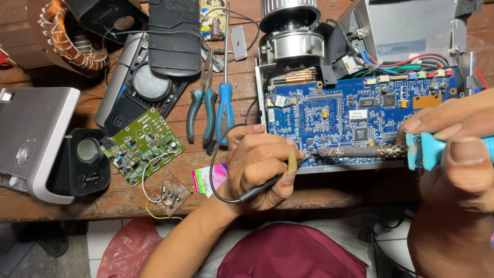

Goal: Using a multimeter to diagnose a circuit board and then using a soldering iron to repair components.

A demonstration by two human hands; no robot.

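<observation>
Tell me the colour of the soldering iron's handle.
Turquoise; the soldering iron's handle shows best in the head view, in the right hand.

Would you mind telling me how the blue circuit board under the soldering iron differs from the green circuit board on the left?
The blue circuit board is much larger than the green circuit board. The blue one sits mounted in an opened device; the green one lies loose on the wooden table. The blue one lies square to the table edge, the green one skewed. The soldering iron touches only the blue one. Both lie components up.

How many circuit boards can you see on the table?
3, maybe more hidden. A big blue board lies under the hands, a green board sits left of the pliers, and a tiny clear board lies near the table's front edge.
</observation>
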